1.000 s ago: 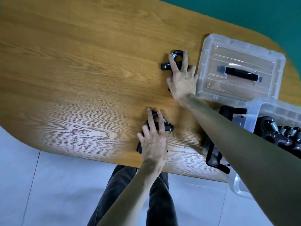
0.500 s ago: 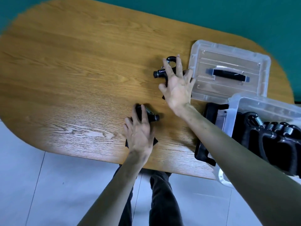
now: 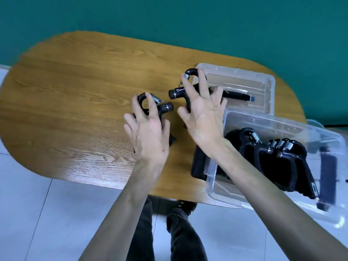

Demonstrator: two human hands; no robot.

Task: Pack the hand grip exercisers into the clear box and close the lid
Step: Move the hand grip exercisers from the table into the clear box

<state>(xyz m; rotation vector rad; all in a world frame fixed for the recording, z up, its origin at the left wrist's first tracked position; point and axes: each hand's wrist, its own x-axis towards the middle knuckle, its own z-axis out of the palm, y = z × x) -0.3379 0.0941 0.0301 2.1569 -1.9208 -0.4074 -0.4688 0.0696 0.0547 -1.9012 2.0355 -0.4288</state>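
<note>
I'm seeing my left hand [image 3: 148, 129] curling around one black spring-loaded exerciser [image 3: 162, 108], my right hand [image 3: 203, 113] clasping another exerciser [image 3: 177, 92], over the wood-grain tabletop [image 3: 75, 91].

Bare forearms, no sleeves; left hand [image 3: 148, 132] and right hand [image 3: 204, 113] ungloved, no rings. Dark grey trousers [image 3: 180, 234].

L hand [image 3: 148, 129]; R hand [image 3: 203, 112]; both clawed

oval wooden table [image 3: 75, 91], teal wall [image 3: 169, 19]
</note>
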